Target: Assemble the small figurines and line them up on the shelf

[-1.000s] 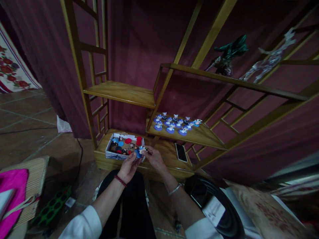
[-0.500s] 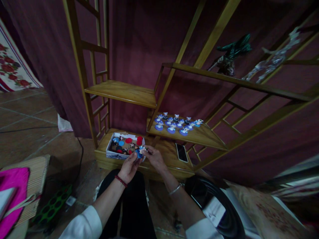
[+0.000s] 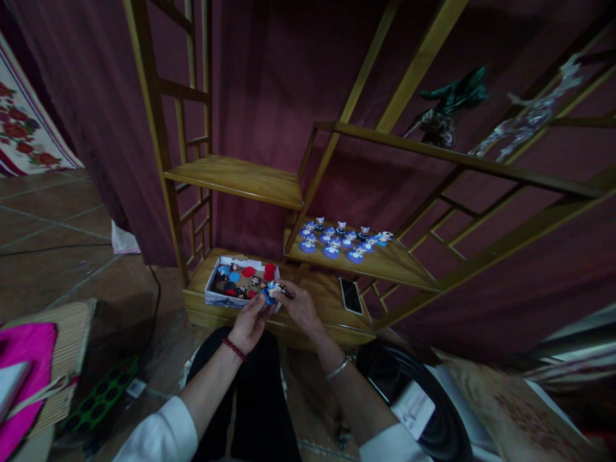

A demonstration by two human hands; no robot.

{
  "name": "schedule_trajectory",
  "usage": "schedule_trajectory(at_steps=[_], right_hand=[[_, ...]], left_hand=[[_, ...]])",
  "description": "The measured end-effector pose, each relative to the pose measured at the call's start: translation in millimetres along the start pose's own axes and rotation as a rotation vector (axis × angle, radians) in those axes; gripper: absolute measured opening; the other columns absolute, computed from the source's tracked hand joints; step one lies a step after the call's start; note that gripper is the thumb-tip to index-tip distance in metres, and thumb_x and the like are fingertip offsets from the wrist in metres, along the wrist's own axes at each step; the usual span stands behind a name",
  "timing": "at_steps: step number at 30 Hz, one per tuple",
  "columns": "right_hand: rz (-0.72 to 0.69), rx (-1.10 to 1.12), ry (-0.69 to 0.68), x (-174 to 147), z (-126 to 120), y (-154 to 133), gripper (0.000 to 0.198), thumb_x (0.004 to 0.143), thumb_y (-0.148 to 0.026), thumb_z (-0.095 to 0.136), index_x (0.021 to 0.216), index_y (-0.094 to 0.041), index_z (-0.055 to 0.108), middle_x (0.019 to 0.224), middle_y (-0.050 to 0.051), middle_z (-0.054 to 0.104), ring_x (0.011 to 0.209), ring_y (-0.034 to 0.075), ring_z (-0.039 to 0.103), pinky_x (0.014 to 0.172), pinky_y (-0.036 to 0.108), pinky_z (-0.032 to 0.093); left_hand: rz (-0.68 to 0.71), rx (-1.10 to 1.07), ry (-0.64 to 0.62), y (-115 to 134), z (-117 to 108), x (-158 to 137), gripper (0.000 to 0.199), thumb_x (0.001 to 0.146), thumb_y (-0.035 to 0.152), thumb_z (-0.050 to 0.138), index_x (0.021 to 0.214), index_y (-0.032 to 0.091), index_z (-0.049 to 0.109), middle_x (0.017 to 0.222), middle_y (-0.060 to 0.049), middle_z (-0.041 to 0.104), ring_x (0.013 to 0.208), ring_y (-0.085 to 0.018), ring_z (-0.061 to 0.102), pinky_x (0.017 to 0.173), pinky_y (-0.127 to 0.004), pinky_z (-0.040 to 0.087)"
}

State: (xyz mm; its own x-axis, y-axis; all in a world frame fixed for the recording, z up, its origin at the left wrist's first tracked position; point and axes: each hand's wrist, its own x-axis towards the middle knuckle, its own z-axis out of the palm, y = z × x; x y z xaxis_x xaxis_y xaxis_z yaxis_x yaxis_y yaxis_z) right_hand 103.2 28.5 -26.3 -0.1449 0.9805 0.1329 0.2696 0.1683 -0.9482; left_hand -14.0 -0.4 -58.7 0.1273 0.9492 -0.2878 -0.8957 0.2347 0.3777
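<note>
My left hand (image 3: 251, 322) is closed on a round blue base (image 3: 268, 296) at the box's near right corner. In my right hand (image 3: 298, 304) I pinch a small white-and-blue figurine (image 3: 276, 289), held against that base; whether the two are joined I cannot tell. Just behind lies an open cardboard box (image 3: 215, 299) with loose figurines and round bases in red and blue, among them a red base (image 3: 248, 272). Several figurines (image 3: 332, 248) on purple bases stand upright in rows on the raised shelf to the right.
The wooden display shelf (image 3: 235, 179) has posts and steps on both sides. A phone (image 3: 351, 296) lies on its lower board at right. Higher up stand a green sculpture (image 3: 457, 96) and a clear one (image 3: 534, 119). A black round seat (image 3: 447, 410) is at my right.
Both hands stay in nearly the same place. The figurine has turned or shifted very slightly between my fingers; everything else looks unchanged.
</note>
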Motion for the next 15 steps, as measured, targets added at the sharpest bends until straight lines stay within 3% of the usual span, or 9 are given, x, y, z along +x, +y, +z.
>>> schedule_trajectory(at_steps=[15], right_hand=[[-0.109, -0.221, -0.123, -3, -7, -11, 0.027, 0.071, -0.025, 0.055, 0.098, -0.025, 0.061, 0.091, -0.002, 0.065, 0.078, 0.014, 0.06, 0.076, 0.028, 0.047]], left_hand=[[-0.035, -0.037, 0.0, -3, -2, -1, 0.007, 0.072, 0.011, 0.058, 0.076, 0.011, 0.063, 0.084, -0.004, 0.065, 0.076, -0.011, 0.061, 0.075, -0.024, 0.05]])
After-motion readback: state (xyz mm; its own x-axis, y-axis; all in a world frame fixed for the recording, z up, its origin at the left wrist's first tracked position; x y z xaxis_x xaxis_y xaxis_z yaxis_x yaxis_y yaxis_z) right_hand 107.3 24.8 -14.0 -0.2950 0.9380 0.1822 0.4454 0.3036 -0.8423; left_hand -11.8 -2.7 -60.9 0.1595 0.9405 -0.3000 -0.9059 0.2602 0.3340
